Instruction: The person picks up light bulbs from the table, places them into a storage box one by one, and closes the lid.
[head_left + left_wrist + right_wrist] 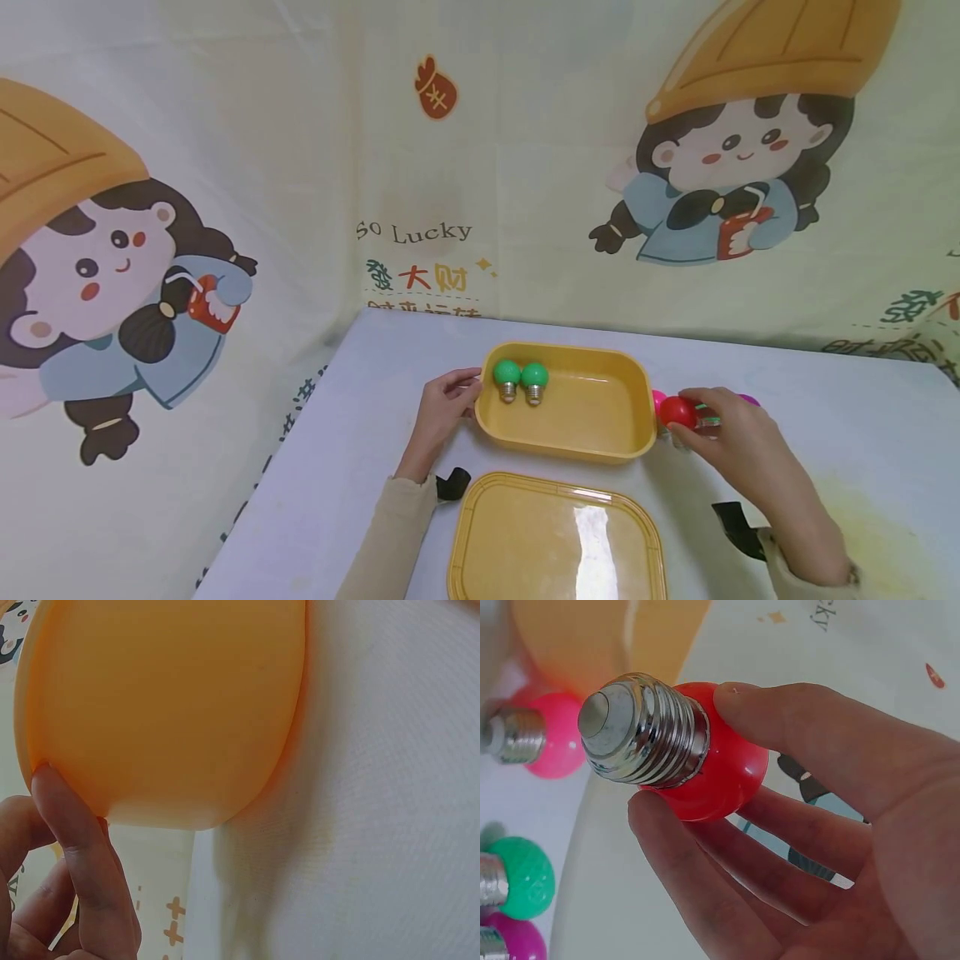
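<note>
A yellow plastic box (592, 417) stands on the table with two green light bulbs (535, 377) inside, side by side at its left end. My left hand (442, 408) holds the box's left edge, with bent fingers at the rim; in the left wrist view a fingertip (52, 784) meets the outer wall. To the right of the box, my right hand (738, 437) pinches a red light bulb (724, 761) by its round part. The bulb's metal screw base points away from the palm. Pink (559, 735), green (526, 877) and purple (517, 934) bulbs lie nearby, partly hidden in the head view.
A yellow lid (525, 533) lies flat on the white table (360, 400) in front of the box. A printed cloth (540, 167) hangs behind the table and on the left. Black wrist mounts (738, 529) sit on both forearms.
</note>
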`<state>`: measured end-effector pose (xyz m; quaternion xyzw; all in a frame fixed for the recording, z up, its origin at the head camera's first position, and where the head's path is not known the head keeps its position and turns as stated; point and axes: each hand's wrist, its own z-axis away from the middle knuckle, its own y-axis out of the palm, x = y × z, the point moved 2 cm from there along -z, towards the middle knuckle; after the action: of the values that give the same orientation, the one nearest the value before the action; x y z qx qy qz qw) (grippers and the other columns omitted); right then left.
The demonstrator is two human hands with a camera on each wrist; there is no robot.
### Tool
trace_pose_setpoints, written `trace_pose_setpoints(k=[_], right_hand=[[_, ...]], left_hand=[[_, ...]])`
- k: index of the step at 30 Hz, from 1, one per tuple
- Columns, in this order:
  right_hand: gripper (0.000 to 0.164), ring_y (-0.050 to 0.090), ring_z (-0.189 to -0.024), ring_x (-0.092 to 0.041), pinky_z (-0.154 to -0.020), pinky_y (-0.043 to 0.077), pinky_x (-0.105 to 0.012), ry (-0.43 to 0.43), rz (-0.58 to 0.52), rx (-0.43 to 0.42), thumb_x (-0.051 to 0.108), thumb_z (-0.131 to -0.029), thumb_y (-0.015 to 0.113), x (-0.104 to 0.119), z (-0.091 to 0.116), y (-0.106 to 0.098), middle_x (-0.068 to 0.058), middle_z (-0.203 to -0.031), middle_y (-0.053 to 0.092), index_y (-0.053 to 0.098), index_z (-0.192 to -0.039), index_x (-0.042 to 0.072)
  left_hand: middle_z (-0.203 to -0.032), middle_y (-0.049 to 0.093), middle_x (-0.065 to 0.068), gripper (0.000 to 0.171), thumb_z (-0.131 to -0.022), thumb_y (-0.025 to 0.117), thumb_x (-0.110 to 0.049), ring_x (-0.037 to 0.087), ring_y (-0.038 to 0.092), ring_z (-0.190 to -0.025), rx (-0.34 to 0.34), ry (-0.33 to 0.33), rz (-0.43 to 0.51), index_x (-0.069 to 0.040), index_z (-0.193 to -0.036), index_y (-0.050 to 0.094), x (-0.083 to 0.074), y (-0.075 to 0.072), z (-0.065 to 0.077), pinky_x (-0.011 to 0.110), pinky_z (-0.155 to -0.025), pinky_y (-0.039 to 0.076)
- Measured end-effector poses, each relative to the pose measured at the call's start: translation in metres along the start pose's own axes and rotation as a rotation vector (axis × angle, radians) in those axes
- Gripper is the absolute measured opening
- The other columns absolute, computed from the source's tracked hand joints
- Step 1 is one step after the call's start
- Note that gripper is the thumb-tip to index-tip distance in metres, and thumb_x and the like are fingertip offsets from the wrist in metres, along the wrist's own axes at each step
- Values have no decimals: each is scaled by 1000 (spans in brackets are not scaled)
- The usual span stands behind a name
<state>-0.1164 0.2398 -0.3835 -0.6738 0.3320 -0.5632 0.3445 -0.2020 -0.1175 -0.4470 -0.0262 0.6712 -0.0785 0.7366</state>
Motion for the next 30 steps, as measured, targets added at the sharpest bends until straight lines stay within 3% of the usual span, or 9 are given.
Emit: trace_pose_setpoints(k=[7, 19, 30], right_hand=[[47, 70, -84, -33, -68, 61, -41, -11, -18, -16, 15, -80, 83, 11, -8, 2, -20, -103, 66, 65, -118, -6], [51, 70, -89, -38, -69, 61, -42, 3, -51, 17, 16, -83, 81, 21, -21, 13, -27, -112, 64, 61, -123, -8], [48, 66, -92, -39, -72, 61, -45, -5, -50, -4, 14, -83, 80, 31, -32, 25, -25, -108, 65, 61, -121, -9]], left_hand=[[-114, 67, 16, 34, -95, 68, -15, 32, 66, -88, -6, -7, 17, -4, -127, 66, 23, -1, -13, 38, -66, 60], [-111, 68, 14, 29, -94, 69, -15, 18, 64, -78, -20, 14, 7, -7, -122, 69, 23, 0, -12, 24, -59, 56], [-117, 66, 19, 35, -95, 69, -18, 35, 66, -91, 0, 11, 23, -5, -127, 66, 25, -1, -14, 30, -62, 58]])
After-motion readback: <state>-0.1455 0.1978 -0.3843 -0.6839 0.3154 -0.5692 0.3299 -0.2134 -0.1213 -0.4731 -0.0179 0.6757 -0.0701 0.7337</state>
